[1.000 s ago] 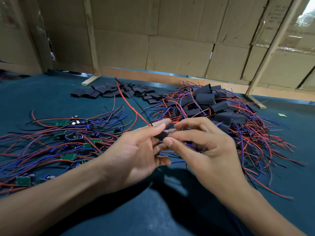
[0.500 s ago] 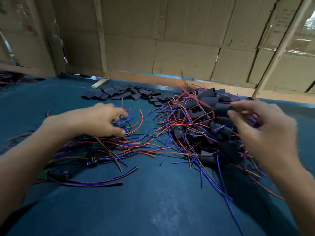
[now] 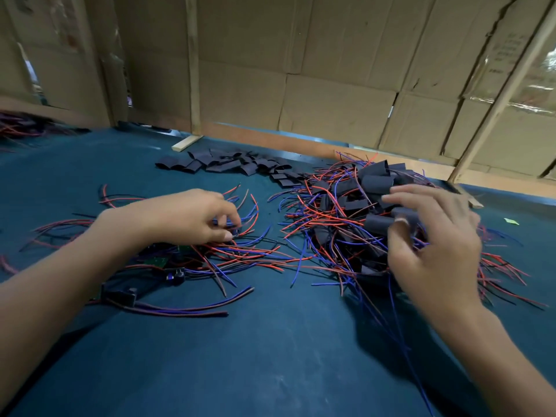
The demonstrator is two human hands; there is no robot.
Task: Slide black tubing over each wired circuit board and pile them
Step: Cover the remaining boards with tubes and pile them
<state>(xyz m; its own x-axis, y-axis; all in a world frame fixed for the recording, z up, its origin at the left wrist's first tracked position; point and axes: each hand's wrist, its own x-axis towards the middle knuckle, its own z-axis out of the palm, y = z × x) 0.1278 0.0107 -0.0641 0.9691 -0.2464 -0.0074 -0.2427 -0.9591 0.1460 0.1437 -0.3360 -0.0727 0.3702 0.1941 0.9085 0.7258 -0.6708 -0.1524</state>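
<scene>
Covered in dark teal cloth, the table [image 3: 270, 356]. Loose black tubing pieces [image 3: 228, 164] scattered at the far middle. Bare wired circuit boards [image 3: 168, 260] spread at the left, red and blue leads fanned out. Sleeved boards heaped [image 3: 355, 206] at the right. Small green scrap [image 3: 511, 221] near the right edge.

Light: dim where we work, daylight glare top right.
Shadows: soft, beneath our arms.
Blur: right hand [image 3: 433, 236] smeared.
Edges: bowed.

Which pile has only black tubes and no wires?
The flat row of black tubes at the back. The heap by the right hand has wires, and so does the left one.
</scene>
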